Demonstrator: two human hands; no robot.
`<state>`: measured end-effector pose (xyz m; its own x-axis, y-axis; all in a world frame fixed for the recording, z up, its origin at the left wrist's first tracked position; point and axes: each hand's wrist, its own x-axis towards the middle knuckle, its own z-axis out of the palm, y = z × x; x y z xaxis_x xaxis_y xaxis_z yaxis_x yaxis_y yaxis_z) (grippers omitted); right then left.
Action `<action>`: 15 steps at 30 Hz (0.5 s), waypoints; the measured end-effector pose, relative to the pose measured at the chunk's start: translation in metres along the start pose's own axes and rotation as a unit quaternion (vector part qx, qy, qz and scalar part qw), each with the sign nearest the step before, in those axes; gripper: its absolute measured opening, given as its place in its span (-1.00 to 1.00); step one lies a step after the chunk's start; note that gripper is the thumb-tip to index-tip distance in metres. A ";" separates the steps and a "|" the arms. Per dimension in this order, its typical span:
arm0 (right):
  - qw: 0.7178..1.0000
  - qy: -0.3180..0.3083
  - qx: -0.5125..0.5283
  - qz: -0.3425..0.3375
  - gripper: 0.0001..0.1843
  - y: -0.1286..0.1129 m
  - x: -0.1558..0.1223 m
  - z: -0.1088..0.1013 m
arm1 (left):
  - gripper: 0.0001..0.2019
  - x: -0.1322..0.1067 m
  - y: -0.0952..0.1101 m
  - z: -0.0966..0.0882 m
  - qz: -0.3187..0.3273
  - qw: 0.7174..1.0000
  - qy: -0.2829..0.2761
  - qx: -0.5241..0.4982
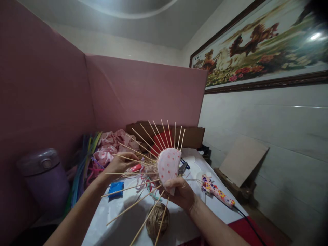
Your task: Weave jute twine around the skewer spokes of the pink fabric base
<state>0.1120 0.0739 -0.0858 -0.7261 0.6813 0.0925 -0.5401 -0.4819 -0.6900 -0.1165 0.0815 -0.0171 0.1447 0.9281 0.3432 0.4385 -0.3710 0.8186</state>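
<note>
A half-round disc covered in white cloth with red dots is held up over the table, with thin wooden sticks fanning out from its curved edge. My right hand grips the disc at its lower edge, thumb across the front. Among the sticks on the left side is my left hand, its fingers bent together behind one stick; what they pinch is too small to make out. Below the disc sits a ball of brown twine. Pliers or scissors with dark blue handles lie partly hidden behind the disc.
On the right of the white table lies a flower-patterned glue gun with a black cord. A blue packet is at the left, near pipe cleaners and crumpled pink cloth. A purple lidded container stands far left; cardboard leans behind.
</note>
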 end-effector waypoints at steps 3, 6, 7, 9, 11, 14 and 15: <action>1.000 0.008 0.001 -0.006 -0.61 -0.001 0.000 -0.001 | -0.84 0.001 -0.002 -0.017 0.057 0.994 0.066 0.062; 0.999 0.033 -0.010 -0.005 -0.64 -0.001 0.001 -0.002 | -0.89 0.001 -0.006 -0.032 0.114 0.975 0.114 0.151; 0.999 0.041 -0.013 -0.006 -0.66 0.000 0.002 -0.003 | -0.90 0.001 -0.008 -0.036 0.124 0.970 0.123 0.171; 0.999 0.049 -0.015 -0.008 -0.68 0.000 0.002 -0.005 | -0.90 0.000 -0.012 -0.043 0.132 0.963 0.133 0.194; 0.999 0.050 -0.013 -0.008 -0.67 0.000 0.003 -0.006 | -0.90 0.000 -0.014 -0.047 0.137 0.959 0.144 0.205; 0.999 0.049 -0.018 -0.002 -0.63 0.000 0.004 -0.008 | -0.89 -0.001 -0.014 -0.051 0.153 0.957 0.144 0.198; 0.998 0.051 -0.021 0.000 -0.62 0.000 0.004 -0.008 | -0.88 -0.002 -0.013 -0.053 0.159 0.958 0.140 0.191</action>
<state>0.1125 0.0811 -0.0917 -0.6786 0.7342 0.0207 -0.5196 -0.4600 -0.7200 -0.1691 0.0831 -0.0040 0.1037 0.7051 0.7014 0.7128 -0.5445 0.4420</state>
